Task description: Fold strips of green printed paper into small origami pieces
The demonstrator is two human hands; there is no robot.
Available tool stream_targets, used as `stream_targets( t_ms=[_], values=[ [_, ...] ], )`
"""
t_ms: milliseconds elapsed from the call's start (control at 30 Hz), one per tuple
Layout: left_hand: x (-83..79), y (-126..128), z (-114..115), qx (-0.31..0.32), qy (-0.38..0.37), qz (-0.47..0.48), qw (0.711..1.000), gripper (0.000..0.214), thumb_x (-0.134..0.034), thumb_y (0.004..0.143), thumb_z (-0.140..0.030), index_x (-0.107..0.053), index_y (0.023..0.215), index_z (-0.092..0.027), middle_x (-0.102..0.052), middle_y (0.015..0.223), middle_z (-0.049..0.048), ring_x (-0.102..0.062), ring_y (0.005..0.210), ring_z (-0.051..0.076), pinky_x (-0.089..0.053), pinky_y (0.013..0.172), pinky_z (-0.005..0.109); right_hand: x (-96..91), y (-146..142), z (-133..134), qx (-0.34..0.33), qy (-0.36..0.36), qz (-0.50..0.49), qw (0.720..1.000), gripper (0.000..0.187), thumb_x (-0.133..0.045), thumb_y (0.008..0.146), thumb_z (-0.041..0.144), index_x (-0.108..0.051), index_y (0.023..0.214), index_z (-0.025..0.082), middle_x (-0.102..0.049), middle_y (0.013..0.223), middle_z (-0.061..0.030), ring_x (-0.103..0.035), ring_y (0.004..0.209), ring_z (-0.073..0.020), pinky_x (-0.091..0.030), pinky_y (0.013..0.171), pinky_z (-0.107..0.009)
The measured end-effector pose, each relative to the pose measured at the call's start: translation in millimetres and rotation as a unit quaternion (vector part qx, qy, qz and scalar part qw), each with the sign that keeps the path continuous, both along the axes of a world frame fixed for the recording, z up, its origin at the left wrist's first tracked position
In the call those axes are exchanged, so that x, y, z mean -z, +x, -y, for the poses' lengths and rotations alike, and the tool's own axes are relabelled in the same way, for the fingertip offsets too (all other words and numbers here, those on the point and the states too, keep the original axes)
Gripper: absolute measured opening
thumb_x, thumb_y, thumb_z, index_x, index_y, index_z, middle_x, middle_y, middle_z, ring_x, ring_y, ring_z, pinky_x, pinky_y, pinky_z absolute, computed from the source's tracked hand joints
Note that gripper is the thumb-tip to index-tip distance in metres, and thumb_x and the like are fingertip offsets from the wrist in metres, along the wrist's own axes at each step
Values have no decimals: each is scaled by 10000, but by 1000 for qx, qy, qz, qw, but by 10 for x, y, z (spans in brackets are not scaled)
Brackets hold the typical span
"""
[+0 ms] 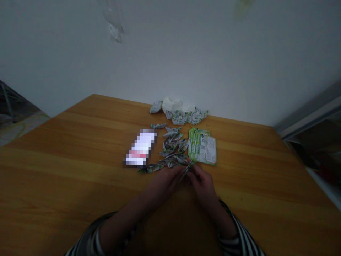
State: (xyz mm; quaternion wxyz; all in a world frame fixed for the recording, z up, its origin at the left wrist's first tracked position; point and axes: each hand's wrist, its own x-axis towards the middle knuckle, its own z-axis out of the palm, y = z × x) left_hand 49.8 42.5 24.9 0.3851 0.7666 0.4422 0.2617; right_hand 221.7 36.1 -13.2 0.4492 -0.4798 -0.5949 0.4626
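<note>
Head view: I find the left hand (168,177) and right hand (204,180) with fingers pinched on a thin green-and-white printed paper piece (185,171), near grey-green folded paper shapes (172,144); uneven pressure could skew its crease; a careless knuckle could scatter those neighbours.

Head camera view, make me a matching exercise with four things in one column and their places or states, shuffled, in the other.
1. Hands
2. Bright screen
3. Green-and-white printed sheets
4. White crumpled bundle

A. At the table's far edge, by the wall
B. Overlapping, right of the main group of folded paper pieces
C. Close together, holding a folded strip
D. Left of that main group

Pairs: 1-C, 2-D, 3-B, 4-A
</note>
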Motion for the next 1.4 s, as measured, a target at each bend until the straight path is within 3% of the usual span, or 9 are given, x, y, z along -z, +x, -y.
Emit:
stream_targets(
  t_ms=[333,467,567,633,767,833,1000,1167,1400],
  values=[
    [24,-7,-37,41,-29,71,996,317,-425,942,-209,-581,1218,-208,-702,1052,51,-654,946,181,-484,868,281,56,73,-36,-7,39,69,997,292,-511,906,247,-664,1150,200,-642,691,-7,-586,595,-167,-486,554,-256],
    [93,9,-48,-31,-28,45,998,326,-472,882,-156,-533,1201,-187,-713,971,64,-678,862,197,-507,752,277,55,11,22,-41,109,132,984,521,-547,871,211,-480,1387,186,-717,1013,-89,-674,829,-228,-555,742,-337],
    [124,20,-26,-101,-31,-42,994,334,-478,847,-142,-553,1170,-182,-714,781,57,-681,689,220,-483,581,270,62,-88,116,-70,160,173,969,767,-600,840,215,-234,1510,144,-617,1283,-157,-627,1100,-282,-533,902,-394],
    [133,25,4,-99,-1,-61,993,346,-489,830,-137,-594,1157,-179,-726,804,78,-687,690,234,-491,586,285,67,-141,169,-42,182,188,964,735,-533,879,189,-180,1521,132,-565,1350,-171,-584,1189,-281,-506,960,-408],
    [147,53,42,-60,78,68,993,452,-491,801,-84,-642,1206,-215,-686,1193,101,-665,1039,242,-509,876,331,54,-143,180,62,228,165,958,618,-409,883,79,-308,1486,162,-591,1331,-142,-616,1160,-243,-522,940,-385],
    [158,80,27,-77,42,173,981,438,-480,806,-77,-684,1164,-224,-677,1230,75,-637,1116,226,-476,964,338,33,-111,150,91,240,121,959,538,-427,867,60,-499,1382,197,-663,1238,-104,-667,1068,-220,-552,873,-343],
    [214,103,-57,-123,-202,361,902,312,-630,801,-206,-725,1098,-208,-717,1152,69,-642,1113,266,-455,1009,405,-42,-76,89,127,152,-11,980,255,-551,809,95,-762,867,227,-749,798,-22,-691,713,-162,-548,635,-244],
    [221,40,-93,-97,-290,444,842,403,-684,717,-181,-718,1119,-185,-708,1168,91,-630,1126,281,-408,1049,419,-87,-87,63,101,34,-84,991,194,-539,827,178,-715,904,203,-731,883,-34,-673,821,-174,-532,722,-260],
    [194,71,-106,-149,-221,345,900,338,-739,753,-317,-732,1042,-143,-743,1062,117,-689,988,259,-517,909,381,17,-127,4,77,-16,-134,988,169,-639,800,237,-598,962,210,-698,856,-28,-667,774,-177,-537,687,-272]
  ],
)
